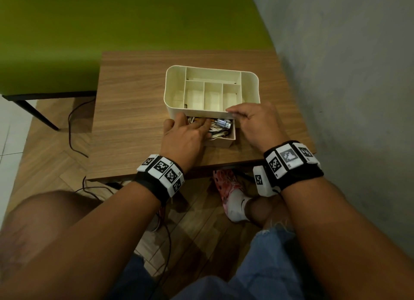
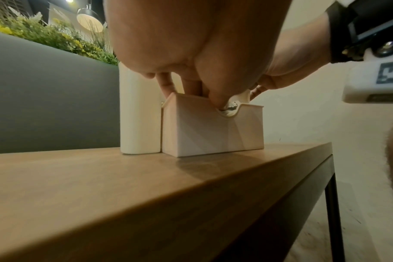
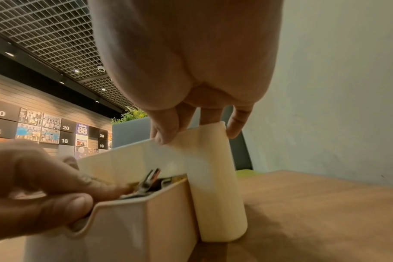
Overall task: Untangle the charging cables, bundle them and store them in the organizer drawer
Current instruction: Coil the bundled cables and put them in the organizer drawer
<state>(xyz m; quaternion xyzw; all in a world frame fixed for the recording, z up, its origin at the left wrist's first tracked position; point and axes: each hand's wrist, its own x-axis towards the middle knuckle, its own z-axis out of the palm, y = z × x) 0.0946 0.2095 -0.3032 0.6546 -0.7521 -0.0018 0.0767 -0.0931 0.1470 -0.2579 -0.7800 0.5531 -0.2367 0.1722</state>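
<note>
A cream organizer (image 1: 212,70) with several top compartments stands on the wooden table (image 1: 134,109). Its drawer (image 1: 220,142) is pulled out toward me and holds white charging cables (image 1: 218,131) and a metal USB plug (image 1: 224,123). My left hand (image 1: 186,134) reaches into the drawer, its fingers pressing down on the cables and its thumb by the front notch; the left wrist view shows these fingers (image 2: 191,88) dipping behind the drawer (image 2: 213,131) front. My right hand (image 1: 253,122) grips the organizer's near right corner, thumb (image 3: 164,134) on the front rim, fingers over it.
A green bench (image 1: 112,19) stands behind the table and a grey wall (image 1: 347,75) close on the right. Black cords (image 1: 74,129) trail over the wooden floor at the left. My knees and a foot in a pink shoe (image 1: 226,187) are under the table's near edge.
</note>
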